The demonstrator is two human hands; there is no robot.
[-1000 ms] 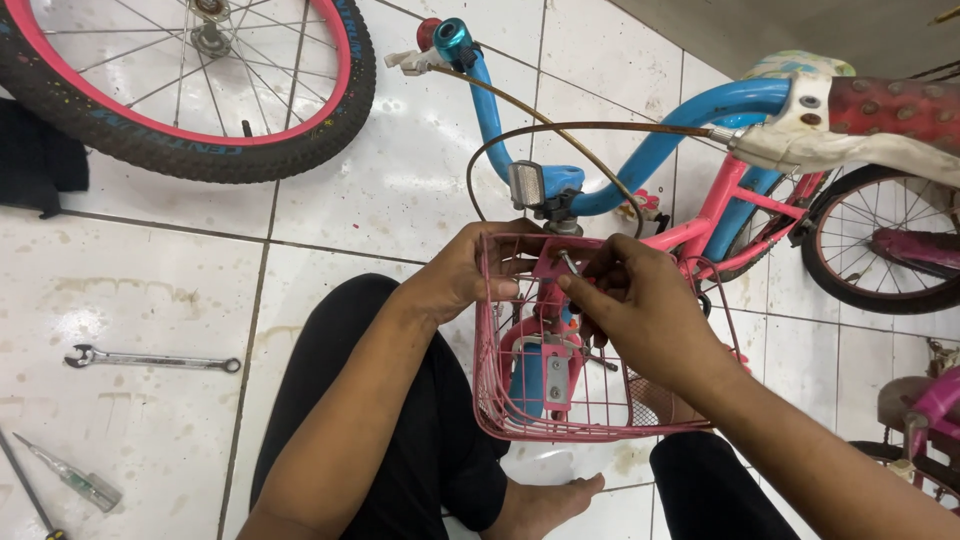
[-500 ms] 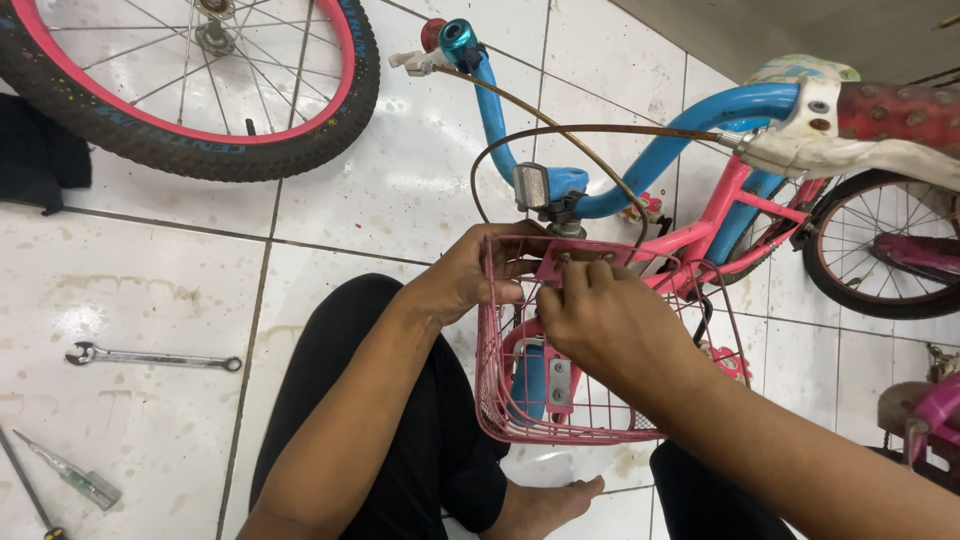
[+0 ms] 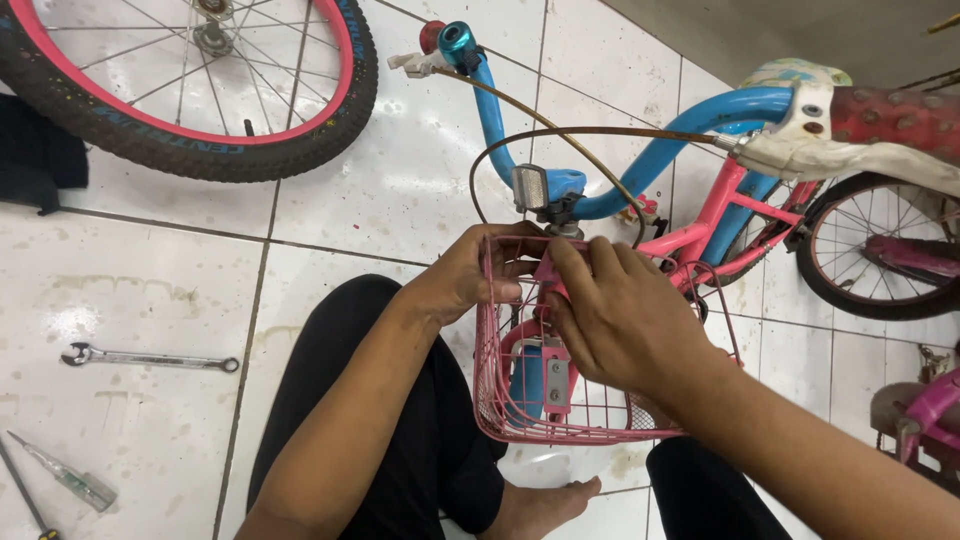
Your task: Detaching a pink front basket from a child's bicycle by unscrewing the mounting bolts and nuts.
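A small pink and blue bicycle (image 3: 700, 140) lies on its side on the white tiled floor. A pink wire basket (image 3: 510, 400) sits at its front, below the blue handlebar (image 3: 490, 110). My left hand (image 3: 475, 275) grips the basket's upper rim from the left. Reaching inside the basket, my right hand (image 3: 620, 320) has its fingers pressed against the pink bracket at the basket's back wall. What the fingertips pinch is hidden by the hand itself.
A detached wheel with a black tyre and pink rim (image 3: 190, 90) lies at the upper left. A spanner (image 3: 150, 358) and a screwdriver (image 3: 65, 475) lie on the tiles at the left. My legs in black trousers (image 3: 400, 440) flank the basket. Another pink bicycle part (image 3: 925, 410) is at the right edge.
My right hand has moved down and deeper into the basket, covering the bracket. My left hand has stayed on the rim.
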